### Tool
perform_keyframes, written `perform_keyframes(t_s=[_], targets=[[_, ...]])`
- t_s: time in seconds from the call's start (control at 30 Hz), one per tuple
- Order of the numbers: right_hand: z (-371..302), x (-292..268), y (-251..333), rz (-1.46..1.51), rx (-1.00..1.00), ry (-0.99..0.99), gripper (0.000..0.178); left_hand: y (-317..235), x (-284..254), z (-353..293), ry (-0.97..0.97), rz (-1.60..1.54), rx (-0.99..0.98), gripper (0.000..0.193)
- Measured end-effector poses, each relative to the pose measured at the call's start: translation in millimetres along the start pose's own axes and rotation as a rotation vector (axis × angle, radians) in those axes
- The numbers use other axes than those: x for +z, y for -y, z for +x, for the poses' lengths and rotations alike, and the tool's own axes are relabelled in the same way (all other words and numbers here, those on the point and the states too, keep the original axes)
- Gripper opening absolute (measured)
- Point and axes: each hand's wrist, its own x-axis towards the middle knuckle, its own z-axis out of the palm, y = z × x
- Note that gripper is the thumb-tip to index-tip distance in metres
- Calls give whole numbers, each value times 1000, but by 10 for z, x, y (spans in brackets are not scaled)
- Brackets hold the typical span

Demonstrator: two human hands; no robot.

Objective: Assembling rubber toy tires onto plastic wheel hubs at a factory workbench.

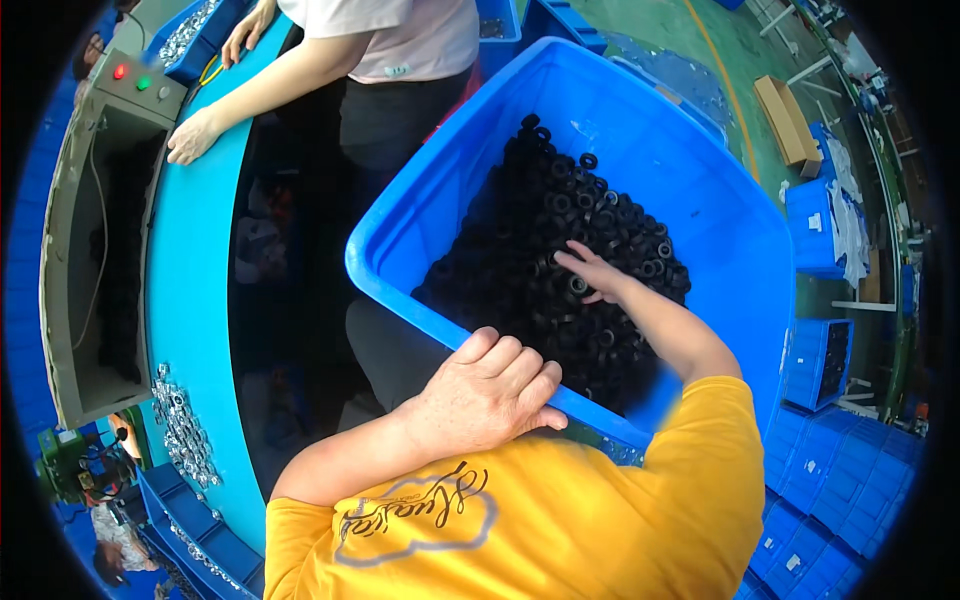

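Note:
My left hand (495, 390) is closed over the near rim of a large blue plastic bin (735, 200), fingers curled on the edge. Inside, a heap of small black rings (560, 200) covers much of the bottom, banked up toward the far left wall. My right hand (595, 275) reaches into the bin with its fingers spread, at the surface of the heap. Its lower fingers are partly hidden among the rings, and no ring shows clearly in its grasp.
A teal work surface (190, 300) runs along the left, with shiny metal parts (183, 430) heaped near its front. Across it, a co-worker's hand (195, 135) rests by a grey control box (137, 85). Blue crates (820, 470) are stacked at the right; a cardboard box (787, 125) lies on the green floor.

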Motion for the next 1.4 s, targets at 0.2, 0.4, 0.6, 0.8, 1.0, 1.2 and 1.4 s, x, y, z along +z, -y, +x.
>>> perform_keyframes(t_s=[0.2,0.4,0.6,0.8,1.0,1.2,1.4], targets=[[109,-875,-631,-612,34,-697,92,30,-43,166,43,-61,-10,44],[644,-728,-1491,129,185,-520,107,179,425,0,310,-26,208,26],[760,736,-654,484,168,-242,115,132,637,-271,331,-176,137,12],[1038,800,-613,501,154,-227,124,437,588,-600,359,-1,-220,39],[957,846,-682,561,110,-214,116,676,891,-861,747,25,-178,66],[890,857,-785,684,89,-180,109,877,1185,-947,995,-10,-166,64],[708,840,-870,355,-11,-260,110,1077,1174,-1154,930,57,-100,54]])
